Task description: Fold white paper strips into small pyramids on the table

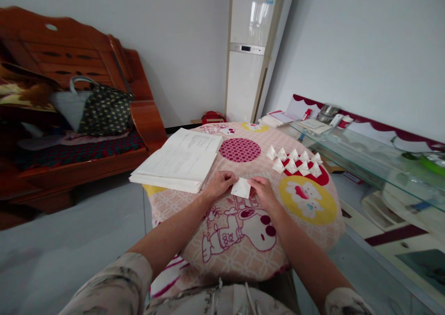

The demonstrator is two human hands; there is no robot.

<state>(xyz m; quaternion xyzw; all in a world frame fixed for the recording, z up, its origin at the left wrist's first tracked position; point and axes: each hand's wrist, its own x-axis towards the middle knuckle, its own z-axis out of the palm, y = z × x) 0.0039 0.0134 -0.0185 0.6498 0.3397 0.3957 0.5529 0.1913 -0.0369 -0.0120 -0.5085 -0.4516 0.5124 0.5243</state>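
Observation:
A small folded square of white paper [241,188] is held between my two hands, just above the patterned tablecloth [222,268]. My left hand [221,184] pinches its left edge with thumb and fingers. On the opposite side my right hand [263,190] grips the right edge, fingers partly behind the paper. To the right, several folded white paper pyramids [292,166] stand in two rows on the cloth. A thick stack of printed paper sheets [181,157] lies to the left of my hands.
A glass-topped cabinet [368,153] runs along the table's right side, with papers, a red tube [306,115] and metal containers [328,113] on it. At left stands a wooden sofa [153,125] with bags [104,109]. A tall white air conditioner [245,83] fills the corner.

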